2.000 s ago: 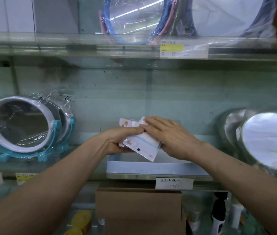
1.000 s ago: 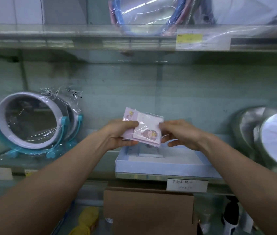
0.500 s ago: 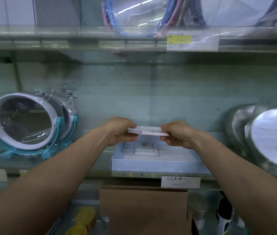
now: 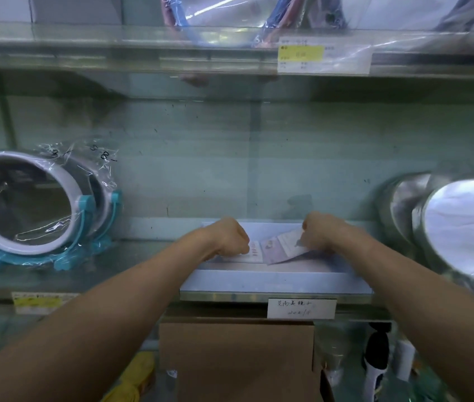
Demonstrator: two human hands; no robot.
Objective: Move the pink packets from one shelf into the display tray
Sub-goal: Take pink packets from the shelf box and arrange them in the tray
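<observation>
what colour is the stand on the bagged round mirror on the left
Turquoise blue; the mirror stand shows best in the head view.

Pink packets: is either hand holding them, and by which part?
The right hand pinches the pink packets by their right edge. The left hand curls at their left end; its grip is hidden.

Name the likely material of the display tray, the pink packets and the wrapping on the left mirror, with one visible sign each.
The display tray: probably white card or thin plastic; flat matte walls, crisp edges. The pink packets: likely printed card or paper; thin, flat, one tilted up. The mirror wrapping: clear plastic film; crinkled, with bright glints.
</observation>
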